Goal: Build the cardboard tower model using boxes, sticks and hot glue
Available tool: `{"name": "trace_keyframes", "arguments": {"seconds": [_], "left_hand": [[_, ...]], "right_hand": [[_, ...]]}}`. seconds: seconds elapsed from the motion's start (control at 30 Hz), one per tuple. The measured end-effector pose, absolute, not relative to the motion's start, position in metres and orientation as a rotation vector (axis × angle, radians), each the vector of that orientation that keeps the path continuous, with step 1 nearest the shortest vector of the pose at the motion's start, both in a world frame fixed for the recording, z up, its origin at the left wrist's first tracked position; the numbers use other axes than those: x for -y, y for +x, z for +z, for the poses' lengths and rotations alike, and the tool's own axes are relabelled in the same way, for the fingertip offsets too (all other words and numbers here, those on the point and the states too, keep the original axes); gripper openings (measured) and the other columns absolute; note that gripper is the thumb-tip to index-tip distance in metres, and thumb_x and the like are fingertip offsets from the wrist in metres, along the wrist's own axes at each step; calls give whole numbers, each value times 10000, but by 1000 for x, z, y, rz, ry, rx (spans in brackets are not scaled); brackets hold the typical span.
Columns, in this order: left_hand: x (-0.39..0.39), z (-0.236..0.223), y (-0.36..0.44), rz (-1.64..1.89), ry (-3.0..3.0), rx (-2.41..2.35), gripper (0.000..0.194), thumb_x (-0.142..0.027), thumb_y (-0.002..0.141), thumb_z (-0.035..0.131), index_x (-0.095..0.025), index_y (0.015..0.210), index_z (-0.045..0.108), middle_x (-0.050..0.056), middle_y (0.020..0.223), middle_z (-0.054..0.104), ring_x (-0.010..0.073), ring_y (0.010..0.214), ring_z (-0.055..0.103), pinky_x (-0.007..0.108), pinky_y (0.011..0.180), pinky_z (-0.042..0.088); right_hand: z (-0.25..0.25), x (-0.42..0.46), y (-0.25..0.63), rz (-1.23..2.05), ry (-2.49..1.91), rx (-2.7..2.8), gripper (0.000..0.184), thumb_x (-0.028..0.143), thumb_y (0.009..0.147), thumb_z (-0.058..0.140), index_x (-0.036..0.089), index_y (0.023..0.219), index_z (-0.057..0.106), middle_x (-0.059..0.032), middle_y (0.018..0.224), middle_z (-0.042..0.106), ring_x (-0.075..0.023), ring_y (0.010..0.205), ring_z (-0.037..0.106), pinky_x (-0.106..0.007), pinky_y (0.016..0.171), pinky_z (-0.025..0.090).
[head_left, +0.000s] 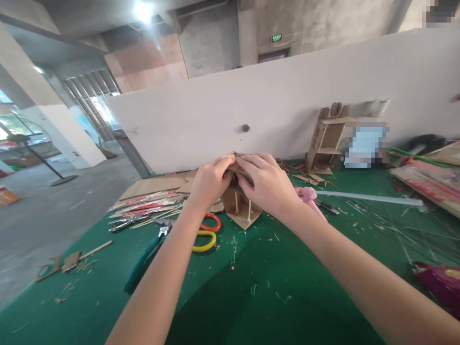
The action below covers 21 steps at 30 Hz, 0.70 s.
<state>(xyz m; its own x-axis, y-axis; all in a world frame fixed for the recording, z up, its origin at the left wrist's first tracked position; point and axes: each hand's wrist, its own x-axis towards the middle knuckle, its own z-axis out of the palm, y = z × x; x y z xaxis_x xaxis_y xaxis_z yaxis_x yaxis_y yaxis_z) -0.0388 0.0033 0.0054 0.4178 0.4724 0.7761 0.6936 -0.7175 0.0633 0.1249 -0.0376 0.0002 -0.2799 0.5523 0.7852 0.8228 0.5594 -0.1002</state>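
Observation:
A small cardboard structure (242,213) with thin sticks as posts stands on the green table, one corner toward me. My left hand (212,179) is closed around the left side of its top. From the other side, my right hand (264,182) grips the top as well, and the fingertips of both hands nearly meet there. The upper part of the structure is mostly hidden behind my fingers. Beside my left wrist lie scissors with red and yellow handles (204,241). Close to my right wrist is a pink glue gun (308,197) with a long clear glue stick (370,196).
Green-handled pliers (145,261) lie left of my left forearm. Flat cardboard (153,188), wooden sticks and metal scissors (125,222) sit behind them. A taller cardboard shelf (327,139) stands near the white partition (201,120). A purple object (440,287) lies at right. Scraps dot the green table (230,297).

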Motion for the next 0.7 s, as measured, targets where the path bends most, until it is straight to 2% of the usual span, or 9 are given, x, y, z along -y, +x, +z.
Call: {"name": "trace_keyframes", "arguments": {"seconds": [0.2, 0.37, 0.57, 0.7], "left_hand": [[2, 9, -37, -1155, -2401, 1104, 334, -94, 819, 476, -217, 1112, 582, 51, 1132, 679, 186, 960, 653, 289, 806, 507], [5, 10, -35, -1136, -2371, 1195, 292, -121, 812, 493, -226, 1069, 581, 41, 919, 710, 159, 729, 636, 253, 625, 456], [6, 10, -31, -1136, -2318, 1257, 224, -137, 813, 464, -236, 961, 601, 16, 747, 676, 149, 609, 574, 257, 561, 387], [8, 12, -30, -1143, -2303, 1288, 231, -118, 797, 457, -254, 914, 602, 2, 715, 662, 144, 581, 549, 254, 536, 356]], "right_hand": [[1, 37, 125, -407, -1123, 1976, 360, 202, 903, 449, 160, 1228, 601, -75, 1269, 613, -270, 1188, 474, -432, 877, 523], [2, 38, 125, -441, -1115, 1990, 334, 208, 912, 440, 178, 1193, 617, -77, 1241, 626, -271, 1154, 488, -419, 820, 536], [7, 42, 125, -470, -1147, 2044, 315, 227, 943, 398, 191, 1158, 625, -77, 1202, 635, -277, 1117, 492, -399, 785, 532], [8, 42, 125, -451, -1152, 2055, 317, 227, 939, 407, 195, 1177, 615, -77, 1219, 627, -278, 1118, 490, -410, 800, 525]]}}
